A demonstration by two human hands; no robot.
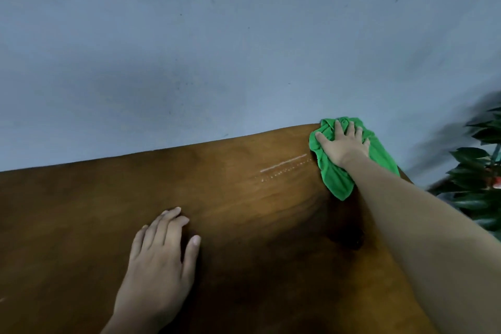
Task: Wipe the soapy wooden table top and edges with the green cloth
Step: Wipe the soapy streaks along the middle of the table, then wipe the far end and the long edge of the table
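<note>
The brown wooden table (81,211) fills the lower half of the head view. At its far right corner my right hand (343,144) presses flat on the bunched green cloth (336,179), fingers spread over it. A thin white line of soap suds (283,163) with small dots beside it lies just left of the cloth. Palm down on the bare wood nearer to me rests my left hand (160,257), fingers slightly apart, holding nothing.
A grey-blue wall (217,49) rises right behind the table's far edge. A dark green leafy plant (477,176) stands beyond the table's right edge, close to the cloth corner.
</note>
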